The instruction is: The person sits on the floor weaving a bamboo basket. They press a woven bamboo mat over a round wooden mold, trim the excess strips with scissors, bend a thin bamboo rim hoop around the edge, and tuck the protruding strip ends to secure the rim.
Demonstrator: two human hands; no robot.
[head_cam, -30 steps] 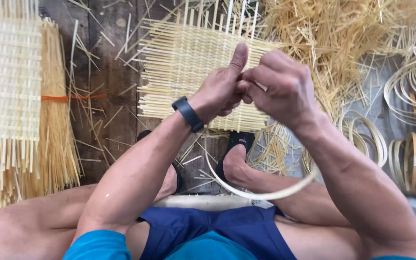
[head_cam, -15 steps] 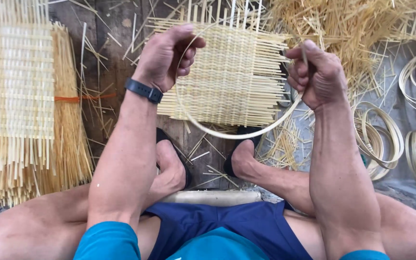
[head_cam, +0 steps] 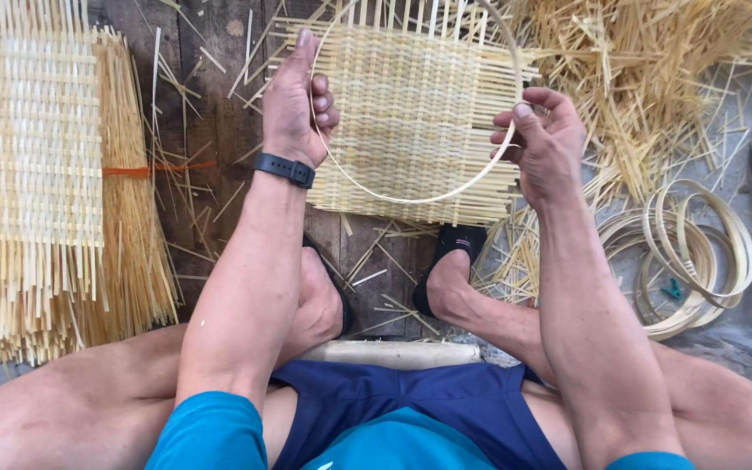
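Hoop (head_cam: 411,198) now wider vs 0.5 s ago, over mat (head_cam: 411,122). Left hand (head_cam: 299,109) fingers loosely curled, probably gripping hoop; right hand (head_cam: 546,144) pinching it.

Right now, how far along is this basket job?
Done: a flat woven mat lies on the boards, and more finished rings are piled at right. In hand: the left hand and right hand hold a thin bamboo hoop over the mat. Left: hoop and mat are not joined.

Open floorboards (head_cam: 211,104) (straw-littered) between mats
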